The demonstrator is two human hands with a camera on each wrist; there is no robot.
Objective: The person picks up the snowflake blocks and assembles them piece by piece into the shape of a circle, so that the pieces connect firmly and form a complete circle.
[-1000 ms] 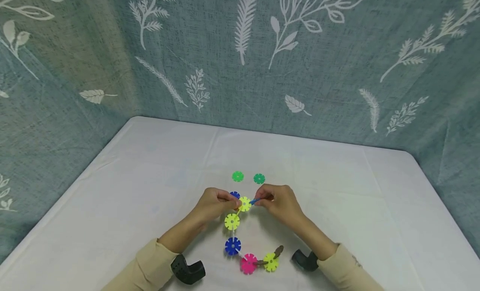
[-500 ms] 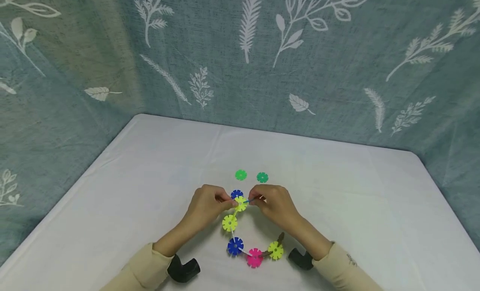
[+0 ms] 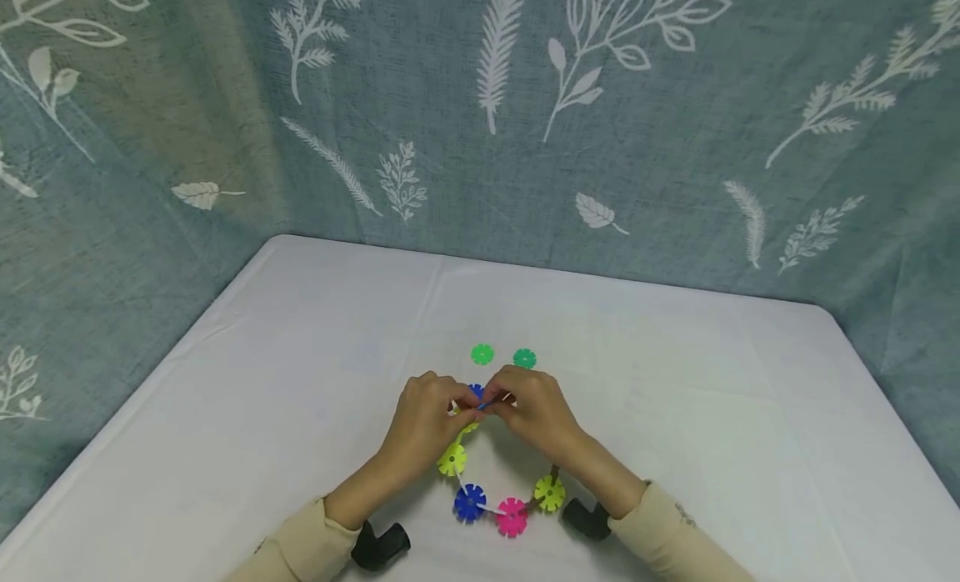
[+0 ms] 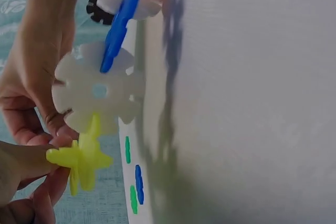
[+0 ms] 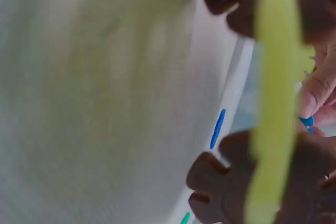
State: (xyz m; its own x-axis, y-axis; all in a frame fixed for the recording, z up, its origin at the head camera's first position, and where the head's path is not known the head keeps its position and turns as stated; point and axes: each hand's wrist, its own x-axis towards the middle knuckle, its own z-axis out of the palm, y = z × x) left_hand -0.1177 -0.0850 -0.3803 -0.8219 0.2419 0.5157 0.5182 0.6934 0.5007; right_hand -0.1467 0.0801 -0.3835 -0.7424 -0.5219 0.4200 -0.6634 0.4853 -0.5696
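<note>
A chain of slotted plastic discs hangs below my hands in a curve. It includes a yellow disc point(image 3: 452, 459), a dark blue disc point(image 3: 470, 503), a pink disc point(image 3: 512, 517), another yellow disc point(image 3: 550, 493), and white and brown discs point(image 5: 220, 182) seen edge-on in the head view. My left hand point(image 3: 423, 419) pinches a yellow disc point(image 4: 89, 158) at the chain's upper end. With thumb and fingers, my right hand point(image 3: 536, 408) holds a lighter blue disc point(image 3: 484, 405), edge-on against the left fingertips. Fingers hide most of both pinched discs.
Beyond the hands, a light green disc point(image 3: 482, 354), a darker green disc point(image 3: 524, 358) and a blue disc point(image 4: 139, 184) lie loose on the white tablecloth point(image 3: 675, 382). Black elbow-shaped pieces point(image 3: 380, 547) sit by both wrists. A leaf-patterned curtain point(image 3: 450, 173) stands behind the table.
My right hand has moved left with the blue disc, and the hands now meet. The held yellow disc has turned and is mostly covered by fingers. The chain's lower part has swung slightly.
</note>
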